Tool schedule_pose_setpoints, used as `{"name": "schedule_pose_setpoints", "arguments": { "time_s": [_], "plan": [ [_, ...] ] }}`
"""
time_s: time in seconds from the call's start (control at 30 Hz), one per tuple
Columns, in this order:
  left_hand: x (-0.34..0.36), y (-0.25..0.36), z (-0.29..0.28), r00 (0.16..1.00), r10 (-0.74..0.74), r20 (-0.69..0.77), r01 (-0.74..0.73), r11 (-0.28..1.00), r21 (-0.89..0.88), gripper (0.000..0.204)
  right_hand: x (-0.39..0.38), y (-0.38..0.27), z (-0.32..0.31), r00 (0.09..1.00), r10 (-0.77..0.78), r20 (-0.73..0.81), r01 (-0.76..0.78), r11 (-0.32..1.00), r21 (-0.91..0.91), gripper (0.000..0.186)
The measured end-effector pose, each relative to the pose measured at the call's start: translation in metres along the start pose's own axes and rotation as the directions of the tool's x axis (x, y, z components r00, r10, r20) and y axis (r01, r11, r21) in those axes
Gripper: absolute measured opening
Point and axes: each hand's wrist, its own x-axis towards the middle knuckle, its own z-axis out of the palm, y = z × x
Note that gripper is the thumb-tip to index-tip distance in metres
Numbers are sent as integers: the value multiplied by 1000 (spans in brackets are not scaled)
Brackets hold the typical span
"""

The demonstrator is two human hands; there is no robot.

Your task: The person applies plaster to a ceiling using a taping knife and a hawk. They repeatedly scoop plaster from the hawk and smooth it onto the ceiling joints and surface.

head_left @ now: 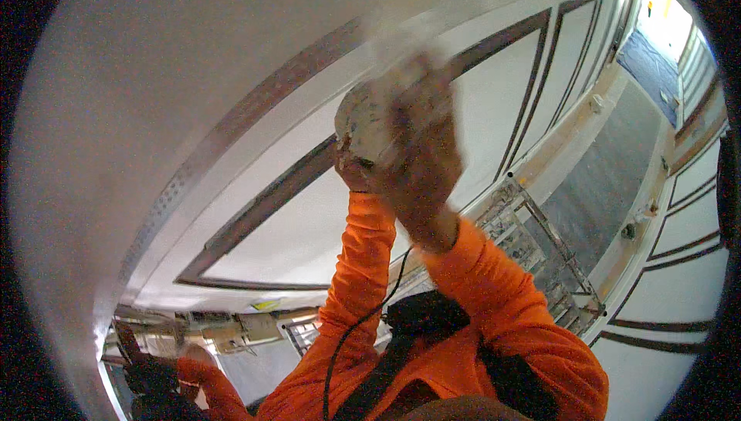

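Both arms, in orange sleeves, reach up in front of the wall. My left hand (355, 176) is closed around the lower side of a pale, rounded, plaster-smeared object (359, 124), whose kind I cannot make out. Right beside it, my right hand (426, 151) overlaps the object's right side. Motion smears its fingers, so what they hold, if anything, does not show. Beyond the hands runs a white wall (289, 243) with dark strips forming panels. Above it, a dark curved band (282, 85) borders a plain pale surface (177, 43).
Below right stands a splattered metal scaffold (552, 240) over a corridor with a grey floor covering (610, 174). Blue sheeting (648, 66) lies near the bright far doorway. A black cable (343, 344) hangs by my left arm. At lower left is another person's orange sleeve (216, 390).
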Motion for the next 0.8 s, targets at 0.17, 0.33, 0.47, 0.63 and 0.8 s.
{"name": "schedule_pose_setpoints", "arguments": {
  "time_s": [0.17, 0.33, 0.47, 0.63, 0.8],
  "plan": [
    [-9, 10, -5, 1000, 22, -15, -22, 999, -30, 63, 27, -15, 48, 990, -22, 140, 14, 998, 54, 65],
    [-26, 19, -18, 999, 6, -42, -7, 1000, -21, 65, -56, -33, 41, 958, -175, 226, 113, 958, 262, 54],
    [-26, 13, -23, 1000, -25, -5, 24, 997, -75, 66, -19, 36, 3, 897, 427, 114, -440, 834, 335, 57],
    [-15, -12, -14, 999, -26, -22, 25, 998, -60, 56, 36, 50, 10, 873, 484, 64, -446, 844, -299, 52],
    [-16, -5, -16, 1000, -10, -30, 8, 999, -50, 54, -26, -34, 24, 993, 69, 98, -90, 969, 229, 47]
  ]
}}
